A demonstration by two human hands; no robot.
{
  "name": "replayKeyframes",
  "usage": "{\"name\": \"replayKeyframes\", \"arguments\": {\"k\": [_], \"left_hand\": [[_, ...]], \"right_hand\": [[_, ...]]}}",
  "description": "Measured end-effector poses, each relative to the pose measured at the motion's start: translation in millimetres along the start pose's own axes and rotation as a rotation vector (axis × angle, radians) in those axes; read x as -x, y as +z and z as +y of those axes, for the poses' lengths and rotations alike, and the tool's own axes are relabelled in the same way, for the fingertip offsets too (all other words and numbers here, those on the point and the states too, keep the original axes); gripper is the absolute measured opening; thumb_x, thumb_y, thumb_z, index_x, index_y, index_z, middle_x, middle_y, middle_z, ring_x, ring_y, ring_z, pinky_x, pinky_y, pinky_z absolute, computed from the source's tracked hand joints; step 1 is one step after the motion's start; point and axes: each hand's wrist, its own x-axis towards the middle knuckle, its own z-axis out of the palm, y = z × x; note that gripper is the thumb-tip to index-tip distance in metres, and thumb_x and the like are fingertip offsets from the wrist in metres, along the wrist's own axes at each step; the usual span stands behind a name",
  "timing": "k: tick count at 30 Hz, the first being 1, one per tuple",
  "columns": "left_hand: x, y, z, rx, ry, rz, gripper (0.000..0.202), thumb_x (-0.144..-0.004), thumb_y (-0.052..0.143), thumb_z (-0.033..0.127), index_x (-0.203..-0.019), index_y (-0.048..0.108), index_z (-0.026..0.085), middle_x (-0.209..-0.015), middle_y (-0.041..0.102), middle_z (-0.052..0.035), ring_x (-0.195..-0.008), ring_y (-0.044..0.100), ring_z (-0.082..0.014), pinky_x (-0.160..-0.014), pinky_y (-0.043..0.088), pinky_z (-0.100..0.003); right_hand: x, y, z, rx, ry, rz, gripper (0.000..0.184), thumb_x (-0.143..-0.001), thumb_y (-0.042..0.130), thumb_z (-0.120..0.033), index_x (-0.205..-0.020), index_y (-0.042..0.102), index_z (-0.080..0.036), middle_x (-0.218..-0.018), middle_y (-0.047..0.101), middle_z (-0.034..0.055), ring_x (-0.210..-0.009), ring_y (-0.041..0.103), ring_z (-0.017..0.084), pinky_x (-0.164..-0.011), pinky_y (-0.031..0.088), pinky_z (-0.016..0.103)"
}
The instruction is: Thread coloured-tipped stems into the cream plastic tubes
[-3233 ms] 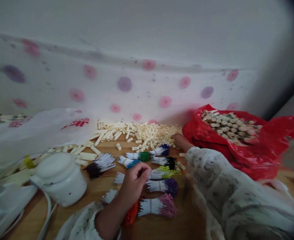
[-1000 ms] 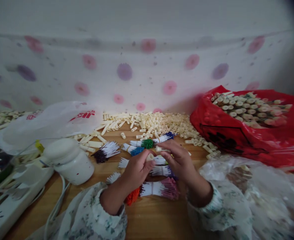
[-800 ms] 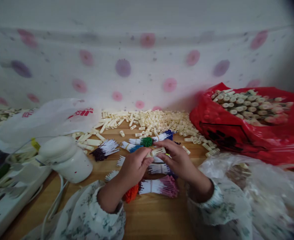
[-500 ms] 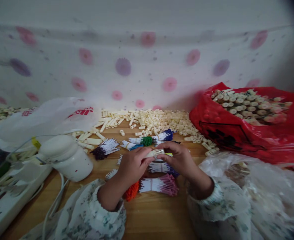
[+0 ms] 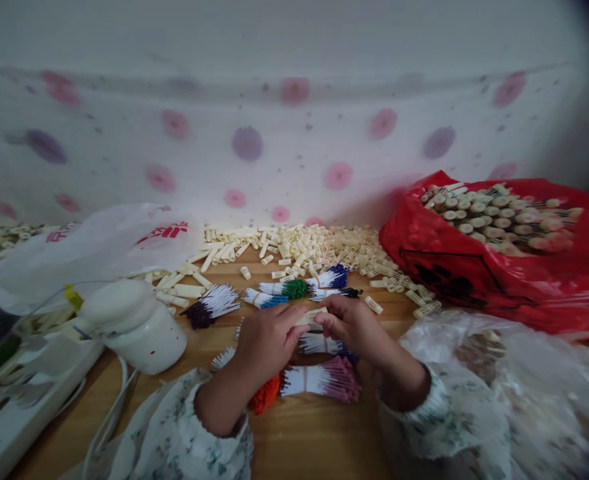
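Note:
My left hand (image 5: 268, 339) and my right hand (image 5: 353, 325) meet over the wooden table (image 5: 304, 440), both pinched on one small cream plastic tube (image 5: 312, 315) held level between them. Under and around the hands lie bundles of white sticks with coloured tips: a pink one (image 5: 324, 380), an orange one (image 5: 265, 395), a green one (image 5: 287, 289), a blue one (image 5: 330, 277) and a dark purple one (image 5: 209, 307). Behind them a heap of loose cream tubes (image 5: 304, 250) spreads along the wall.
A red plastic bag (image 5: 499, 267) full of cream rollers stands at the right. A clear plastic bag (image 5: 504, 387) lies at the near right. A white jar (image 5: 137, 327), a white printed bag (image 5: 94, 250) and a white power strip (image 5: 9, 427) sit at the left.
My right hand came back from the heap near the red bag and joined the left hand on a cream tube. The two hands have since sunk a little toward the table.

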Motion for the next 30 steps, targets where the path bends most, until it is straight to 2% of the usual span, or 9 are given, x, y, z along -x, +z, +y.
{"name": "replayKeyframes", "arguments": {"k": [2, 4, 6, 8, 13, 18, 22, 27, 30], "left_hand": [[-0.6, -0.2, 2.9, 0.106, 0.0, -0.048, 0.022, -0.09, 0.049, 0.034, -0.101, 0.065, 0.022, -0.093, 0.07, -0.0042, -0.083, 0.064, -0.0204, -0.065, 0.042, -0.026], [-0.6, 1.2, 7.9, 0.191, 0.033, -0.129, 0.021, -0.09, 0.05, 0.035, -0.095, 0.065, 0.021, -0.09, 0.071, -0.0028, -0.082, 0.065, -0.0191, -0.065, 0.042, -0.025], [0.3, 4.2, 14.0, 0.186, 0.073, -0.196, 0.024, -0.09, 0.049, 0.037, -0.088, 0.065, 0.02, -0.084, 0.071, -0.0029, -0.079, 0.065, -0.0199, -0.064, 0.042, -0.026], [1.9, 7.6, 19.4, 0.12, 0.109, -0.222, 0.026, -0.09, 0.049, 0.038, -0.087, 0.065, 0.019, -0.083, 0.071, -0.0043, -0.078, 0.066, -0.0223, -0.065, 0.043, -0.028], [4.9, 8.9, 27.4, -0.003, 0.144, -0.254, 0.025, -0.09, 0.048, 0.036, -0.088, 0.064, 0.018, -0.086, 0.072, -0.0064, -0.077, 0.066, -0.0237, -0.065, 0.044, -0.031], [6.6, 2.7, 32.0, -0.063, 0.117, -0.251, 0.029, -0.09, 0.047, 0.04, -0.087, 0.065, 0.018, -0.079, 0.071, -0.0077, -0.074, 0.066, -0.0246, -0.064, 0.045, -0.032], [6.5, 2.8, 31.3, -0.037, 0.111, -0.264, 0.029, -0.089, 0.049, 0.041, -0.088, 0.065, 0.018, -0.08, 0.071, -0.0082, -0.074, 0.066, -0.0242, -0.064, 0.045, -0.031], [5.3, 4.4, 30.7, 0.027, 0.019, -0.265, 0.025, -0.089, 0.05, 0.039, -0.088, 0.066, 0.02, -0.083, 0.071, -0.0078, -0.082, 0.066, -0.0253, -0.07, 0.046, -0.033], [6.4, 3.6, 34.0, 0.012, 0.035, -0.286, 0.027, -0.09, 0.048, 0.039, -0.09, 0.065, 0.019, -0.084, 0.072, -0.0087, -0.08, 0.066, -0.0267, -0.067, 0.046, -0.034]], "right_hand": [[-0.7, 0.8, -0.3, -0.137, -0.072, 0.041, 0.038, -0.087, 0.051, -0.051, -0.105, 0.058, -0.019, -0.083, 0.066, 0.0052, -0.076, 0.062, 0.017, -0.066, 0.05, 0.028], [-1.5, 4.1, -3.1, -0.326, -0.125, 0.117, 0.049, -0.09, 0.041, -0.055, -0.126, 0.046, -0.021, -0.106, 0.063, 0.0094, -0.099, 0.06, 0.02, -0.085, 0.049, 0.036], [-2.1, 9.1, -7.8, -0.454, -0.142, 0.179, 0.051, -0.093, 0.032, -0.054, -0.133, 0.04, -0.023, -0.116, 0.06, 0.0106, -0.111, 0.055, 0.021, -0.096, 0.043, 0.041], [-1.8, 13.9, -12.6, -0.489, -0.145, 0.19, 0.05, -0.094, 0.029, -0.053, -0.134, 0.039, -0.024, -0.119, 0.058, 0.0102, -0.115, 0.052, 0.021, -0.101, 0.039, 0.044], [2.0, 18.6, -16.8, -0.403, -0.147, 0.141, 0.053, -0.094, 0.027, -0.055, -0.137, 0.034, -0.026, -0.126, 0.054, 0.0092, -0.121, 0.048, 0.021, -0.106, 0.034, 0.044], [0.5, 19.7, -12.0, -0.463, -0.153, 0.171, 0.053, -0.093, 0.027, -0.056, -0.135, 0.036, -0.025, -0.125, 0.055, 0.0091, -0.121, 0.048, 0.022, -0.107, 0.032, 0.046], [-1.1, 20.5, -13.9, -0.442, -0.13, 0.134, 0.048, -0.095, 0.026, -0.052, -0.133, 0.038, -0.026, -0.122, 0.056, 0.008, -0.12, 0.048, 0.02, -0.107, 0.032, 0.043], [-1.6, 19.7, -19.2, -0.372, -0.163, 0.116, 0.047, -0.095, 0.027, -0.051, -0.133, 0.038, -0.026, -0.123, 0.055, 0.0075, -0.121, 0.047, 0.02, -0.108, 0.032, 0.042], [-3.6, 19.4, -18.1, -0.409, -0.117, 0.105, 0.045, -0.095, 0.029, -0.05, -0.132, 0.04, -0.026, -0.123, 0.055, 0.0075, -0.121, 0.047, 0.02, -0.108, 0.031, 0.043]]}}
